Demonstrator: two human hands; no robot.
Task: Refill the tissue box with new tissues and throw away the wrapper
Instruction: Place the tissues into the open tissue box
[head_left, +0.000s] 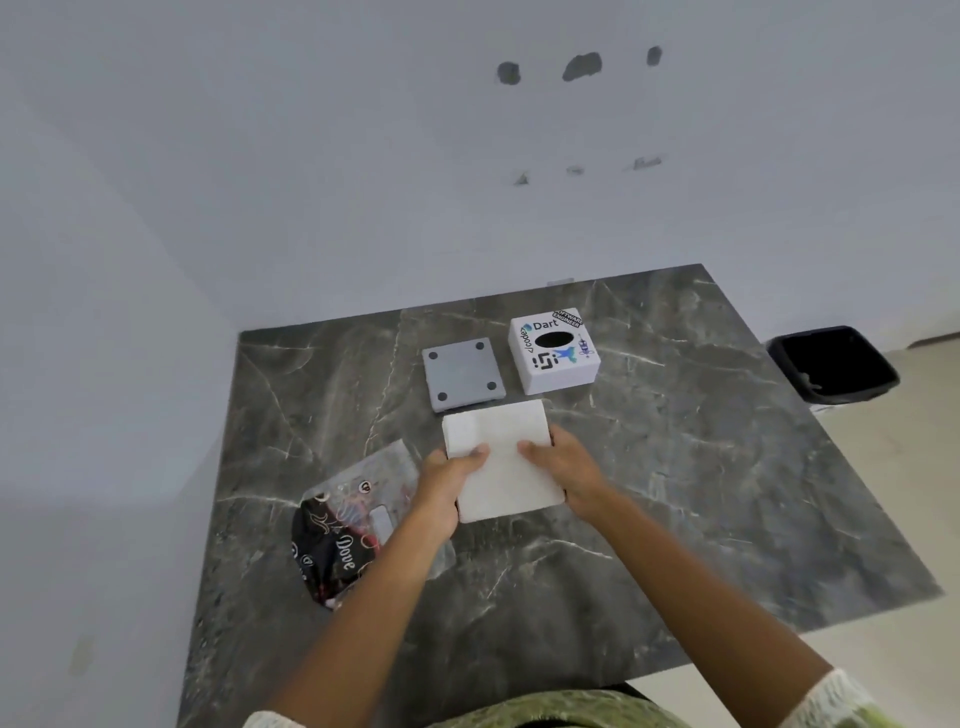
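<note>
Nearest the person, the empty wrapper (345, 525) lies slack on the dark marble table (675, 493), partly under the left forearm, set aside to the left, probably so it stays out of the way until it goes to the bin. Just beyond it, the left hand (447, 480) and the right hand (563, 467) clasp the white tissue stack (501, 457) from its two sides, thumbs over the top, likely to keep the loose sheets square; whether it rests on the table or is lifted slightly is hard to tell. Farther on lies the grey base plate (462, 373), pads up, beside the white tissue box (555, 351), which suggests the box loads from beneath. Farthest, off the table's right edge, stands the black bin (831, 366), ready for the wrapper.
</note>
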